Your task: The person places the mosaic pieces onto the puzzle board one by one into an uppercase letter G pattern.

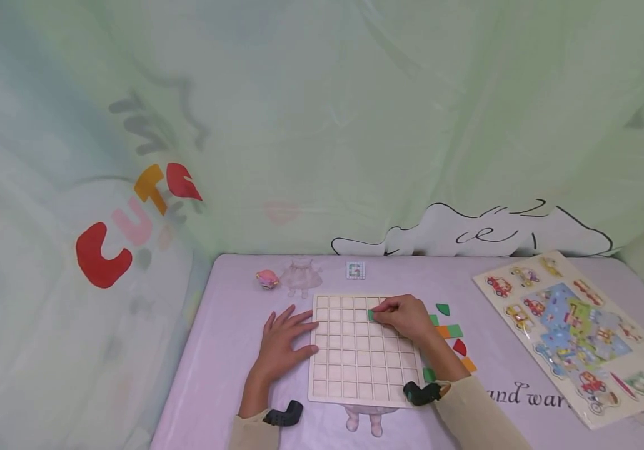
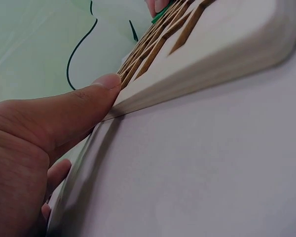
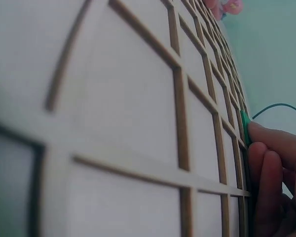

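Head view: The wooden grid board [image 1: 360,350] lies flat on the lilac tabletop [image 1: 226,350]. The left hand [image 1: 282,340] rests beside the board's left edge, fingers straight and spread, fingertips touching the frame; it grips nothing. The right hand [image 1: 406,317] hovers over the upper right part of the grid, its fingers curled and pinching a green tile [image 1: 372,315] at a cell in the second row. Loose coloured tiles [image 1: 450,331] lie just beside the board's right edge. A vehicle puzzle board [image 1: 575,334] lies well apart to the right, and a small pink toy [image 1: 267,279] sits near the far edge.

Left wrist view: The thumb [image 2: 89,98] presses against the board's side wall [image 2: 212,64]. Risk: if this pressure eases while the other hand pushes the tile down, the board may slide on the smooth cloth and the tile may miss its cell.

Right wrist view: The fingers [image 3: 274,163] hold the green tile [image 3: 245,126] edge-on against the grid ribs [image 3: 180,123]; whether it sits inside a cell or on a rib cannot be told. Risk: a tilted tile may catch on a rib and jam or flip out. The forearm passes close above the loose tiles, so a low sweep may scatter them.
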Demonstrator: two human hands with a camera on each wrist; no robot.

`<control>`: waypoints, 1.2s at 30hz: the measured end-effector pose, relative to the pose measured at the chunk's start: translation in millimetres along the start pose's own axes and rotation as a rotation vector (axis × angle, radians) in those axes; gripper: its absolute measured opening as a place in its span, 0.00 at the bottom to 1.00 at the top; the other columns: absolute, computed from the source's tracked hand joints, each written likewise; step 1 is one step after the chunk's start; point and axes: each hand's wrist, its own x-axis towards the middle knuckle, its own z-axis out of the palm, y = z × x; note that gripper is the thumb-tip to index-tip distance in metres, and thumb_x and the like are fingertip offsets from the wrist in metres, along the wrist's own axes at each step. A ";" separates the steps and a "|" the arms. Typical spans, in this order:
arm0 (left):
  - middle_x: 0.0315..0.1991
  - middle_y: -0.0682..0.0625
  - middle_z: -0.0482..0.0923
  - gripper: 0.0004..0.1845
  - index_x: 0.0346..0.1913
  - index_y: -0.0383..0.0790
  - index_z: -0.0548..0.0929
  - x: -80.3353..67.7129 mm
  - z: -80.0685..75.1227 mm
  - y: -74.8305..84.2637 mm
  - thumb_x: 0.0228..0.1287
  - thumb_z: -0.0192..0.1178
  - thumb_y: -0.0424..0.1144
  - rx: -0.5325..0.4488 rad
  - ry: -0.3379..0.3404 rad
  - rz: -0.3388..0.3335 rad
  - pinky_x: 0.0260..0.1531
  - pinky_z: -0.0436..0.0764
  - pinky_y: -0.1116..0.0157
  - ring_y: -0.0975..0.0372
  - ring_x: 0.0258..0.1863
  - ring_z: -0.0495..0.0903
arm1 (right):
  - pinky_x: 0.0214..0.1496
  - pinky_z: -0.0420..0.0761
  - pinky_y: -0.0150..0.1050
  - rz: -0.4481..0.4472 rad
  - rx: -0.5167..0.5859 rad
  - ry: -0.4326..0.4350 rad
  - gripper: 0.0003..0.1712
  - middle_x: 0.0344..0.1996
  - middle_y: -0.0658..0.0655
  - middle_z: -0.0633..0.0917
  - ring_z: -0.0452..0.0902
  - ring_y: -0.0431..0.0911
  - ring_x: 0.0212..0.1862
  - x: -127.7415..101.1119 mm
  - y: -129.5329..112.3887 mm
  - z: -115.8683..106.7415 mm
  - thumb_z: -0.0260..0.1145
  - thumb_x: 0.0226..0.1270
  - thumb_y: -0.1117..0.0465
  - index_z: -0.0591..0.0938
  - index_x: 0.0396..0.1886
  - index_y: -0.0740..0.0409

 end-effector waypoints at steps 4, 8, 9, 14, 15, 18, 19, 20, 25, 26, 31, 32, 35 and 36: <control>0.71 0.54 0.75 0.27 0.62 0.53 0.85 -0.4 -1.2 0.9 0.59 0.69 0.56 -0.005 -0.014 -0.014 0.75 0.46 0.35 0.47 0.78 0.61 | 0.36 0.71 0.38 -0.004 0.001 -0.003 0.05 0.22 0.48 0.84 0.74 0.45 0.33 -0.5 -1.0 -0.3 0.77 0.60 0.57 0.92 0.33 0.53; 0.71 0.53 0.75 0.27 0.62 0.53 0.85 -0.4 -2.5 2.0 0.59 0.69 0.55 -0.010 -0.019 -0.015 0.75 0.46 0.35 0.47 0.78 0.61 | 0.35 0.70 0.37 -0.015 -0.004 -0.007 0.06 0.21 0.49 0.82 0.73 0.45 0.32 -1.6 -1.9 -1.5 0.77 0.61 0.57 0.92 0.36 0.53; 0.71 0.53 0.75 0.27 0.62 0.53 0.85 -0.4 -2.5 2.1 0.59 0.69 0.55 -0.008 -0.019 -0.015 0.75 0.46 0.35 0.47 0.78 0.61 | 0.35 0.70 0.38 -0.015 -0.004 -0.007 0.06 0.22 0.49 0.82 0.73 0.45 0.32 -1.8 -2.1 -1.7 0.77 0.61 0.57 0.91 0.36 0.53; 0.70 0.54 0.76 0.27 0.62 0.53 0.85 -0.1 -2.6 2.0 0.59 0.69 0.55 -0.002 -0.008 -0.013 0.74 0.47 0.34 0.47 0.78 0.61 | 0.35 0.70 0.38 -0.007 0.002 -0.006 0.08 0.23 0.50 0.81 0.73 0.46 0.33 -1.8 -2.7 -1.5 0.77 0.61 0.56 0.91 0.38 0.53; 0.70 0.54 0.76 0.27 0.62 0.53 0.85 -0.1 -2.6 2.0 0.59 0.70 0.55 -0.005 -0.005 -0.012 0.74 0.47 0.34 0.47 0.78 0.61 | 0.35 0.70 0.38 -0.006 0.004 -0.006 0.08 0.23 0.50 0.81 0.73 0.46 0.33 -1.8 -2.6 -1.4 0.77 0.61 0.56 0.91 0.38 0.53; 0.70 0.53 0.76 0.27 0.61 0.52 0.85 -0.3 -2.8 2.3 0.59 0.70 0.55 -0.014 -0.002 -0.007 0.74 0.47 0.33 0.46 0.78 0.62 | 0.35 0.70 0.38 -0.001 -0.001 -0.006 0.08 0.22 0.50 0.81 0.73 0.46 0.33 -1.6 -1.4 -1.1 0.78 0.60 0.55 0.91 0.36 0.52; 0.70 0.53 0.76 0.27 0.61 0.53 0.85 -0.3 -2.9 2.5 0.59 0.70 0.55 -0.015 -0.003 -0.007 0.74 0.47 0.33 0.46 0.78 0.61 | 0.35 0.70 0.38 0.002 -0.001 -0.006 0.07 0.22 0.50 0.82 0.73 0.46 0.33 -1.5 -1.0 -1.2 0.78 0.60 0.55 0.91 0.35 0.52; 0.70 0.53 0.76 0.27 0.61 0.53 0.85 -0.3 -2.8 2.5 0.59 0.70 0.55 -0.016 -0.004 -0.006 0.74 0.47 0.33 0.46 0.78 0.61 | 0.36 0.70 0.38 0.003 -0.001 -0.005 0.07 0.22 0.50 0.82 0.73 0.46 0.33 -1.5 -0.7 -1.2 0.78 0.60 0.55 0.91 0.34 0.52; 0.70 0.54 0.76 0.27 0.62 0.53 0.85 -0.4 -2.8 2.7 0.59 0.69 0.55 -0.014 -0.010 -0.008 0.74 0.47 0.34 0.47 0.78 0.61 | 0.35 0.70 0.38 0.007 -0.003 -0.004 0.08 0.21 0.49 0.82 0.73 0.46 0.32 -1.5 0.5 -1.1 0.79 0.59 0.54 0.91 0.33 0.52; 0.70 0.54 0.76 0.27 0.62 0.53 0.85 -0.3 -2.6 2.4 0.59 0.69 0.55 -0.013 -0.010 -0.008 0.74 0.47 0.34 0.47 0.78 0.61 | 0.35 0.70 0.38 0.007 -0.004 -0.003 0.08 0.21 0.49 0.82 0.73 0.46 0.32 -1.5 0.5 -0.9 0.79 0.59 0.54 0.91 0.33 0.52; 0.70 0.54 0.76 0.27 0.62 0.53 0.85 -0.3 -2.1 1.2 0.59 0.70 0.55 -0.007 -0.006 -0.002 0.74 0.47 0.34 0.47 0.78 0.61 | 0.35 0.70 0.37 0.011 -0.008 -0.005 0.08 0.21 0.49 0.82 0.74 0.45 0.31 -1.1 -0.5 -1.3 0.78 0.59 0.54 0.91 0.33 0.52; 0.70 0.54 0.76 0.27 0.62 0.53 0.85 -0.3 -2.0 1.0 0.59 0.70 0.55 -0.007 -0.004 0.000 0.74 0.47 0.34 0.47 0.78 0.61 | 0.35 0.71 0.37 0.013 -0.008 -0.008 0.08 0.21 0.49 0.82 0.74 0.45 0.31 -1.4 -1.0 -1.7 0.78 0.59 0.53 0.91 0.33 0.52; 0.70 0.54 0.77 0.27 0.61 0.53 0.85 -0.3 -0.8 0.2 0.59 0.70 0.56 -0.002 0.012 0.011 0.73 0.49 0.33 0.47 0.78 0.62 | 0.34 0.74 0.36 0.033 0.016 -0.024 0.10 0.22 0.49 0.83 0.76 0.44 0.30 -2.3 -2.6 -4.4 0.78 0.60 0.53 0.90 0.35 0.53; 0.70 0.54 0.77 0.27 0.61 0.54 0.85 -0.2 -0.2 0.0 0.59 0.70 0.56 0.000 0.015 0.015 0.73 0.49 0.33 0.46 0.77 0.62 | 0.34 0.75 0.35 0.043 0.035 -0.031 0.11 0.22 0.49 0.84 0.78 0.43 0.29 -2.7 -2.9 -6.1 0.78 0.60 0.52 0.90 0.36 0.54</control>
